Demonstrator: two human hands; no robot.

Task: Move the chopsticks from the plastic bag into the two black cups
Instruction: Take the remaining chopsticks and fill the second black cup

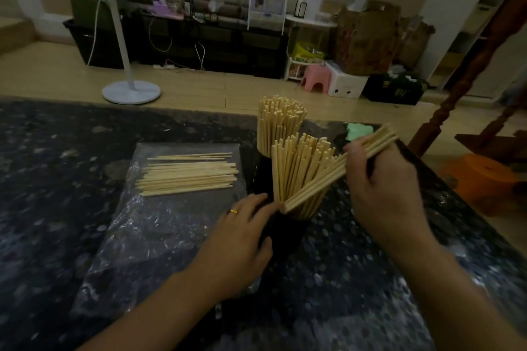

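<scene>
The right hand [379, 179] pinches a small bundle of pale wooden chopsticks [336, 172], their long axis slanting from upper right down to lower left, tips at the rim of the near black cylindrical cup [288, 234]. The left hand [239, 234] curls round that cup's side. The far black cup [263, 151] stands just behind, packed full. More loose wooden chopsticks [188, 174] lie crosswise on the clear plastic bag [148, 222], nearer the left hand, on the dark speckled tabletop [57, 179]. Both cups' bodies are hard to make out.
</scene>
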